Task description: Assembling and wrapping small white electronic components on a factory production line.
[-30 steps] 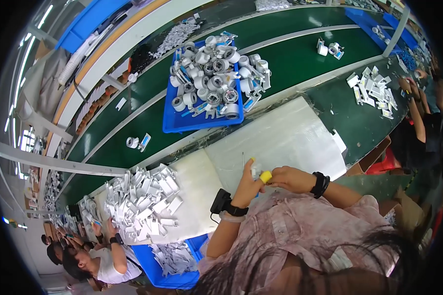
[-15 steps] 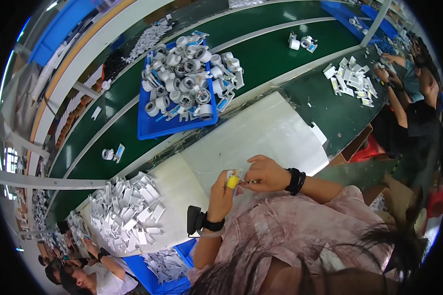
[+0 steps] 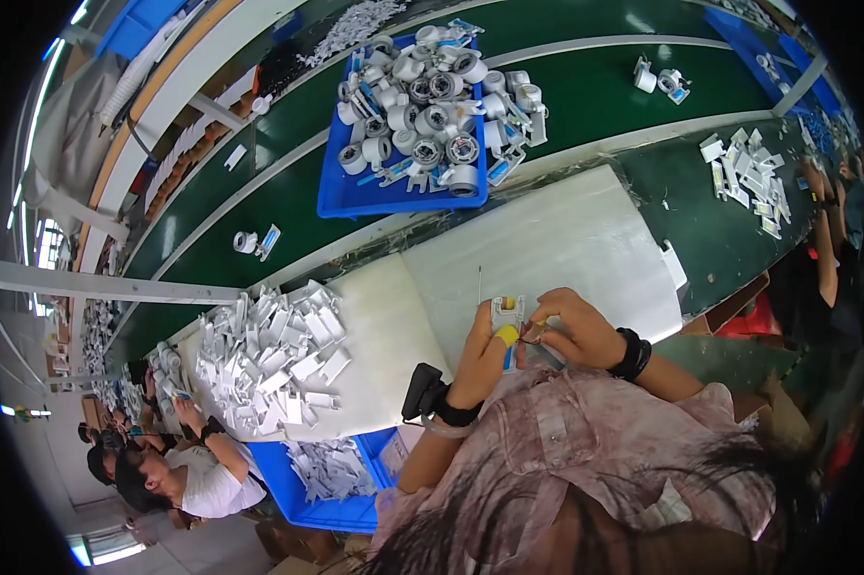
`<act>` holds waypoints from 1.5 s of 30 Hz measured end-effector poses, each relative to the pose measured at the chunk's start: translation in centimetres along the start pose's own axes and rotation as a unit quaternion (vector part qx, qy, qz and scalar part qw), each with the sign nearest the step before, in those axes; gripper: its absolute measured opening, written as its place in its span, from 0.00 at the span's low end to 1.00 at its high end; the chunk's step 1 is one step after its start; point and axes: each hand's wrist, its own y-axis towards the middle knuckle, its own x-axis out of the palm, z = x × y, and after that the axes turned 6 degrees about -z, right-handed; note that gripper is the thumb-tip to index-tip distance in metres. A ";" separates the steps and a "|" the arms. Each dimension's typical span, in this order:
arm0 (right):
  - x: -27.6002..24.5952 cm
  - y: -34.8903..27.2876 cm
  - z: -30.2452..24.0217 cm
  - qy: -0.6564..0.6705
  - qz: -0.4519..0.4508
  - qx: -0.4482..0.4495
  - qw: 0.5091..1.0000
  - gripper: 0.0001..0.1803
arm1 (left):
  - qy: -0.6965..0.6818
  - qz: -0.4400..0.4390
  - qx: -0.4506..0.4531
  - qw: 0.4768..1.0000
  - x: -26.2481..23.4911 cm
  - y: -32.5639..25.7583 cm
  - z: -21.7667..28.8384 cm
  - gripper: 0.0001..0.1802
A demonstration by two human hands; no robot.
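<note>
My left hand (image 3: pixel 478 362) is closed round a small white plastic part (image 3: pixel 508 309) with a blue patch low on it. A yellow piece (image 3: pixel 506 334) lies under its thumb, and a thin metal shaft (image 3: pixel 480 284) sticks out beyond the fingers. Both look like parts of a screwdriver, but the hand hides whether they join. My right hand (image 3: pixel 580 331) is closed, its fingertips pinching thin dark wires (image 3: pixel 528 339) beside the white part. Both hands are close together in front of my body, over the near edge of a pale work sheet (image 3: pixel 556 240).
A heap of white plastic pieces (image 3: pixel 278 355) lies to the left, above a blue bin (image 3: pixel 355 513) of thin white strips. Ahead, a blue tray (image 3: pixel 355 205) is piled with round white lamp-like assemblies on a green belt (image 3: pixel 585 96). Other people work at both sides.
The view has shifted, so the bench and my hands sit elsewhere in the picture. The white part now shows more plainly above my left fingers. My right fingertips stay at the wires.
</note>
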 end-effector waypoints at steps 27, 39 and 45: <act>1.0 1.5 -1.3 -0.159 0.169 -0.104 0.967 0.12 | 0.057 -0.032 0.052 0.996 0.6 -1.1 0.8 0.22; 1.1 1.3 -1.2 -0.165 0.164 -0.099 0.968 0.12 | 0.085 -0.030 0.055 0.994 0.5 -1.2 0.2 0.23; 1.1 1.3 -1.1 -0.170 0.165 -0.107 0.966 0.13 | 0.078 -0.031 0.045 0.995 0.4 -1.1 -0.6 0.24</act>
